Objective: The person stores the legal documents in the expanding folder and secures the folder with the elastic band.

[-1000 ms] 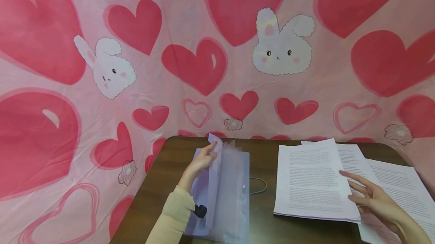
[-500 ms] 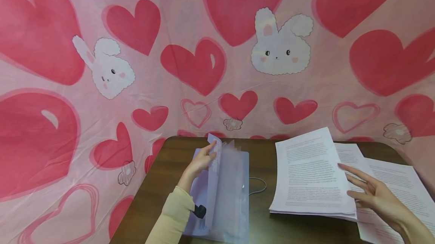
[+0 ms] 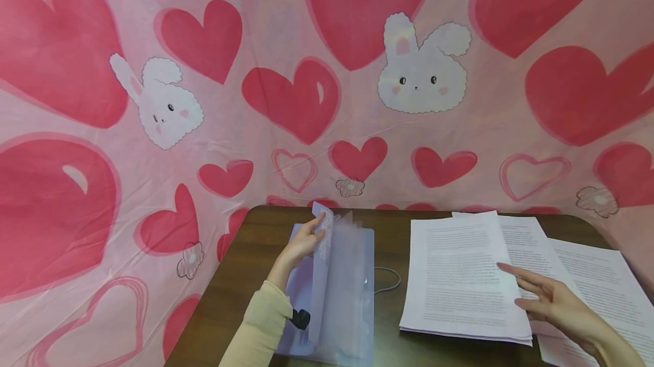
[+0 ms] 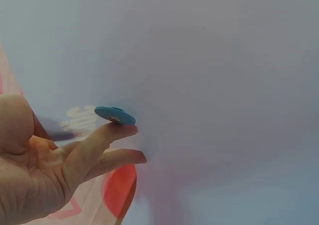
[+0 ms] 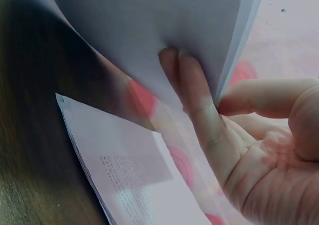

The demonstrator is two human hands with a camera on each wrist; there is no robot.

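In the head view, my left hand point(image 3: 304, 239) holds up the cover point(image 3: 321, 276) of a purple document folder point(image 3: 301, 327), fingers at the cover's upper edge. In the left wrist view, two fingertips meet the cover beside a teal round button point(image 4: 114, 114). Translucent pockets point(image 3: 349, 287) fan out to the cover's right. My right hand point(image 3: 557, 307) grips a stack of printed paper point(image 3: 460, 282) by its right edge. The right wrist view shows two fingers against one face of this stack point(image 5: 144, 36), with the thumb at its edge.
More printed sheets point(image 3: 603, 282) lie on the right of the dark wooden table point(image 3: 390, 333). A thin grey cord loop point(image 3: 399, 282) sticks out beside the folder. Behind the table hangs a pink curtain point(image 3: 357, 122) with hearts and rabbits.
The paper stack tilted up at its far edge, then came down, ending slightly further left together with my right hand. My left hand and the folder have stayed put.
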